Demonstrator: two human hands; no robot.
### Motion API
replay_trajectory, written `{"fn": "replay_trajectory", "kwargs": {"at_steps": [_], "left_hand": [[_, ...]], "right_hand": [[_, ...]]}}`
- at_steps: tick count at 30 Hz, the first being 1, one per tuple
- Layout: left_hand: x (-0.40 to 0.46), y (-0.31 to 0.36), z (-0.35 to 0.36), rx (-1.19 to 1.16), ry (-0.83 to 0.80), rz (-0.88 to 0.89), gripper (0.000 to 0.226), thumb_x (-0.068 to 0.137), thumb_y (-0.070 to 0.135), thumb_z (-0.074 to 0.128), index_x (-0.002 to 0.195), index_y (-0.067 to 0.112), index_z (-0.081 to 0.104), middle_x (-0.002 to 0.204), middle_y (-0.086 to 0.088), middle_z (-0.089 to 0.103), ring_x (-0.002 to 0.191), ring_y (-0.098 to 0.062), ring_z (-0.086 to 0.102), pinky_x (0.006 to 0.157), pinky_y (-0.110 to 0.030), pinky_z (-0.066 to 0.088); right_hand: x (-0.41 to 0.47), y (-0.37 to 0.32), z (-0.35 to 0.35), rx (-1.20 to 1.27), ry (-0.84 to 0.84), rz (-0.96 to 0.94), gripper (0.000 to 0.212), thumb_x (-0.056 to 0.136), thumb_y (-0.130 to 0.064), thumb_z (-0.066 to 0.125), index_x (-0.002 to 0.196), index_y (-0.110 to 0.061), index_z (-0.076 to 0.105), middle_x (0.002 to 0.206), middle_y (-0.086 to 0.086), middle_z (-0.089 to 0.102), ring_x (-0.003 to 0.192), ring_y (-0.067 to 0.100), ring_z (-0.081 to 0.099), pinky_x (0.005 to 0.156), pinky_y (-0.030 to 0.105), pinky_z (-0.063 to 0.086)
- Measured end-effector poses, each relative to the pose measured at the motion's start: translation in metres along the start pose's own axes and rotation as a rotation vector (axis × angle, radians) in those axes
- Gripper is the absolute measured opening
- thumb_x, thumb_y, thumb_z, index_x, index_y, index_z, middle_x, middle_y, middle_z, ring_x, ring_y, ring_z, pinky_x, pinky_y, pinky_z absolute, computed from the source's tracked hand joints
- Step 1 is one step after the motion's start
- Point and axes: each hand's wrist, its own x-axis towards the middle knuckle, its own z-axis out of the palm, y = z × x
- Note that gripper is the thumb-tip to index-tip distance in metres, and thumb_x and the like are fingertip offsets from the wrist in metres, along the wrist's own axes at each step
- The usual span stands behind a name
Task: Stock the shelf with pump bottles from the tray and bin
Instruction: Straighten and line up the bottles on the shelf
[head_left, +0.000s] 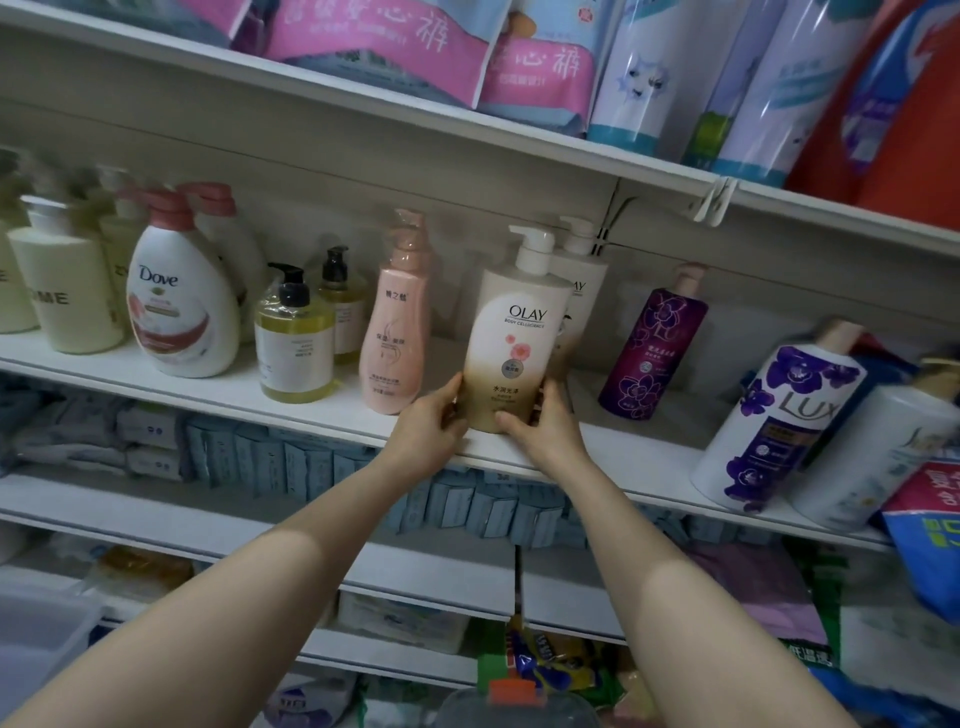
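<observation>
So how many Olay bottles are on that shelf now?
2: the front Olay bottle, held at the base by the left hand and right hand, and a second Olay bottle directly behind. More may be hidden.

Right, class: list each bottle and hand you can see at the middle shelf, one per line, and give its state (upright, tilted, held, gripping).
Olay bottle: upright at shelf edge, held at its base by both hands.
Left hand: grips the base's left side.
Right hand: grips the base's right side.
Dove bottle: upright on shelf.
Pink bottle: upright, plastic over its pump.
Purple bottle: stands free, leaning in this view.
Lux bottle: tilted, leaning right.
</observation>
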Motion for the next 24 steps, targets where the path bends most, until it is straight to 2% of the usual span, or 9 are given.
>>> {"fn": "replay_trajectory", "kwargs": {"at_steps": [4,7,10,13,15,16,18,21,24], "left_hand": [[0.007,0.031,-0.012,-0.015,0.106,0.056,0.055,0.100,0.024,0.048,0.151,0.019,0.027,0.152,0.000,0.039,0.137,-0.016,0.039,0.114,-0.037,0.034],[0.019,0.070,-0.028,-0.018,0.215,0.109,0.050,0.103,0.029,0.041,0.149,0.015,0.032,0.152,-0.002,0.039,0.139,-0.017,0.035,0.111,-0.026,0.026],[0.039,0.102,-0.043,-0.017,0.234,0.158,0.046,0.103,0.031,0.038,0.144,0.011,0.042,0.147,-0.006,0.045,0.136,-0.019,0.040,0.111,-0.027,0.030],[0.062,0.124,-0.055,-0.030,0.225,0.144,0.043,0.104,0.031,0.037,0.139,0.009,0.048,0.134,-0.011,0.055,0.128,-0.029,0.048,0.106,-0.029,0.035],[0.078,0.133,-0.063,0.019,0.247,0.126,0.043,0.104,0.030,0.037,0.144,0.017,0.044,0.132,-0.002,0.050,0.135,-0.025,0.039,0.113,-0.021,0.018],[0.086,0.136,-0.066,0.050,0.263,0.135,0.042,0.104,0.032,0.038,0.144,0.022,0.044,0.135,-0.002,0.050,0.136,-0.023,0.039,0.118,-0.027,0.012],[0.105,0.142,-0.072,0.066,0.261,0.156,0.041,0.102,0.035,0.041,0.141,0.026,0.047,0.142,-0.003,0.051,0.135,-0.021,0.044,0.120,-0.036,0.016],[0.129,0.155,-0.075,0.132,0.155,0.095,0.041,0.103,0.035,0.039,0.139,0.020,0.050,0.145,-0.003,0.049,0.133,-0.021,0.044,0.100,-0.019,0.019],[0.149,0.163,-0.072,0.170,0.014,0.046,0.041,0.104,0.034,0.037,0.132,0.012,0.055,0.132,-0.008,0.057,0.113,-0.024,0.054,0.078,-0.026,0.022]], "right_hand": [[0.003,-0.010,-0.025,-0.001,-0.030,-0.045,0.053,0.097,-0.018,0.059,0.145,-0.021,0.038,0.142,-0.001,0.052,0.127,0.016,0.053,0.103,0.034,0.045],[0.010,-0.032,-0.052,-0.054,0.105,-0.092,0.042,0.103,-0.024,0.047,0.145,-0.025,0.042,0.127,-0.005,0.057,0.112,0.012,0.054,0.089,0.026,0.040],[0.031,-0.054,-0.077,-0.118,0.220,-0.145,0.042,0.105,-0.022,0.042,0.147,-0.021,0.042,0.132,0.004,0.058,0.115,0.017,0.055,0.087,0.020,0.036],[0.057,-0.067,-0.093,-0.092,0.279,-0.191,0.044,0.105,-0.023,0.045,0.149,-0.025,0.041,0.145,0.006,0.052,0.130,0.024,0.051,0.095,0.019,0.034],[0.075,-0.073,-0.099,-0.104,0.301,-0.213,0.045,0.104,-0.025,0.046,0.149,-0.023,0.041,0.147,0.007,0.050,0.133,0.025,0.048,0.101,0.021,0.033],[0.083,-0.074,-0.102,-0.121,0.309,-0.220,0.045,0.104,-0.025,0.045,0.149,-0.021,0.042,0.148,0.009,0.049,0.134,0.026,0.048,0.105,0.023,0.035],[0.100,-0.076,-0.106,-0.159,0.302,-0.214,0.047,0.104,-0.025,0.045,0.150,-0.017,0.040,0.151,0.011,0.045,0.136,0.028,0.045,0.111,0.030,0.036],[0.117,-0.079,-0.108,-0.186,0.278,-0.202,0.050,0.104,-0.025,0.046,0.152,-0.014,0.035,0.155,0.013,0.039,0.139,0.029,0.041,0.115,0.035,0.034],[0.132,-0.073,-0.106,-0.221,0.248,-0.182,0.051,0.104,-0.028,0.046,0.152,-0.013,0.036,0.154,0.013,0.039,0.138,0.029,0.042,0.112,0.036,0.035]]}}
